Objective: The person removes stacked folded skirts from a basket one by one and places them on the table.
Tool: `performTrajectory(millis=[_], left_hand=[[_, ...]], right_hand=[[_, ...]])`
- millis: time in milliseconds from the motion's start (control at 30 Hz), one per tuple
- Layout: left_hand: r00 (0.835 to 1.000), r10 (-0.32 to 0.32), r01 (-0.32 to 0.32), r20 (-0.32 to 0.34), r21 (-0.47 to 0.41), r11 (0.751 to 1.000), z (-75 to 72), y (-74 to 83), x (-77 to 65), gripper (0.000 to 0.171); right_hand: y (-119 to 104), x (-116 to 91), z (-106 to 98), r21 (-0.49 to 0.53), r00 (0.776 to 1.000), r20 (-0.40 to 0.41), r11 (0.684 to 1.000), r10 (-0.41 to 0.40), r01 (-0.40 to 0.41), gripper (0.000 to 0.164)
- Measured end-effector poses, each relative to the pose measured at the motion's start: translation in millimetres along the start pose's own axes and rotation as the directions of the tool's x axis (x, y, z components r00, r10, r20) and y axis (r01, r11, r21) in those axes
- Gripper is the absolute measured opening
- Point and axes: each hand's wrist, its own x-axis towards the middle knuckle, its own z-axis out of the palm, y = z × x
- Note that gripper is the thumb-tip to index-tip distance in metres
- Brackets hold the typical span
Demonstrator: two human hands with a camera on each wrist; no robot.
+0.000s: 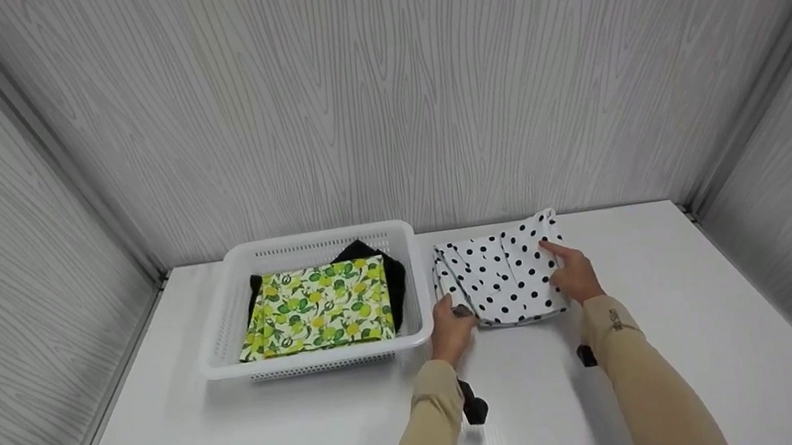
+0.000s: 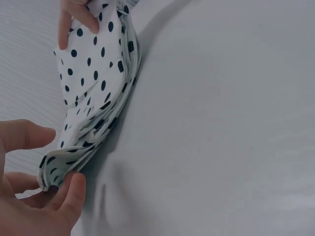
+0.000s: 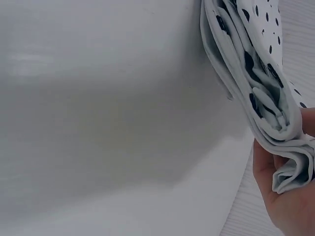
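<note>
Walls: pale wood-grain panels (image 1: 381, 103) on left, back and right.
Surface: white, smooth surface (image 1: 317, 444), glossy in spots.
Basket, left of centre: white plastic basket (image 1: 322, 237), slotted sides, near the back wall.
Inside basket: black cloth (image 1: 396, 283) underneath, poking out around a folded citrus-print cloth (image 1: 327, 306), green and yellow.
Left hand: left hand (image 1: 452, 327) just right of basket, fingers curled under the near left end of the dotted bundle, thumb standing apart from them.
Dotted cloth: white polka-dot cloth (image 1: 496, 270), folded in several layers, just right of basket, between both hands; far right corner tilts up, creases across the top.
Right hand: right hand (image 1: 576, 276) holds the right end, index finger extended over the top, cloth edge tucked into the palm.
Handling: looks light, soft, floppy, not fragile; layers probably slide apart if only the top one is pinched.
Where to hold: both short ends, fingers beneath the whole stack, thumbs on top, likely safest.
</note>
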Motion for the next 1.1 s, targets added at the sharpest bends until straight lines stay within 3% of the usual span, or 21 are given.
performTrajectory(millis=[100, 200, 300, 400, 500, 633, 667, 733, 800, 867, 900, 933, 967, 1000, 1100], left_hand=[[0.999, -0.045, 0.046, -0.02, 0.013, 0.999, 1.4, -2.9, -4.4, 0.065], [0.997, -0.072, 0.072, -0.028, -0.005, 0.997, 2.3, -2.2, -7.5, 0.067], [0.998, -0.048, 0.049, -0.033, 0.034, 0.998, 3.4, 1.9, -10.0, 0.067], [0.998, 0.028, -0.019, -0.049, 0.187, 0.982, 5.9, 7.0, -13.3, 0.064], [0.995, 0.1, -0.088, -0.02, 0.335, 0.938, 9.6, 12.2, -18.2, 0.057], [0.979, 0.18, -0.206, 0.099, 0.426, 0.881, 10.7, 23.1, -24.5, 0.05], [0.968, 0.215, -0.249, 0.125, 0.456, 0.854, 9.6, 26.7, -25.7, 0.048], [0.928, 0.327, -0.372, 0.18, 0.538, 0.757, 6.0, 33.7, -27.6, 0.042], [0.864, 0.448, -0.482, 0.228, 0.626, 0.612, 0.6, 40.9, -29.3, 0.037], [0.794, 0.55, -0.546, 0.259, 0.702, 0.457, -6.0, 47.1, -30.4, 0.035], [0.761, 0.591, -0.561, 0.268, 0.729, 0.392, -9.7, 49.7, -30.6, 0.034], [0.739, 0.617, -0.565, 0.271, 0.748, 0.348, -13.5, 52.0, -30.4, 0.034], [0.724, 0.636, -0.561, 0.268, 0.766, 0.315, -17.4, 53.9, -30.0, 0.033], [0.715, 0.647, -0.558, 0.263, 0.773, 0.302, -21.4, 55.4, -29.2, 0.033], [0.703, 0.671, -0.55, 0.235, 0.777, 0.304, -33.4, 57.2, -25.7, 0.032]], right_hand=[[1, 1, 11, -0.092, 0.998, -0.036, 0.994, -0.061, 0.057, 0.073], [5, -1, 21, -0.223, 0.983, -0.132, 0.97, -0.13, 0.098, 0.068], [8, -6, 26, -0.366, 0.937, -0.294, 0.928, -0.188, 0.071, 0.061], [8, -11, 26, -0.43, 0.897, -0.395, 0.903, -0.199, 0.011, 0.052], [4, -15, 25, -0.394, 0.914, -0.374, 0.919, -0.159, -0.002, 0.05], [-5, -17, 23, -0.313, 0.948, -0.302, 0.95, -0.1, 0.0, 0.05], [-7, -18, 22, -0.298, 0.952, -0.29, 0.954, -0.096, 0.006, 0.049], [-11, -19, 21, -0.281, 0.955, -0.277, 0.959, -0.107, 0.026, 0.047], [-14, -20, 19, -0.268, 0.953, -0.276, 0.962, -0.128, 0.052, 0.044], [-18, -22, 16, -0.251, 0.95, -0.277, 0.965, -0.146, 0.075, 0.042], [-19, -22, 15, -0.242, 0.948, -0.278, 0.966, -0.155, 0.087, 0.041], [-21, -23, 14, -0.229, 0.947, -0.277, 0.968, -0.161, 0.097, 0.041], [-23, -24, 13, -0.22, 0.946, -0.277, 0.97, -0.168, 0.108, 0.041], [-25, -25, 12, -0.208, 0.945, -0.276, 0.971, -0.174, 0.118, 0.041], [-30, -29, 9, -0.19, 0.944, -0.272, 0.972, -0.189, 0.14, 0.041]])
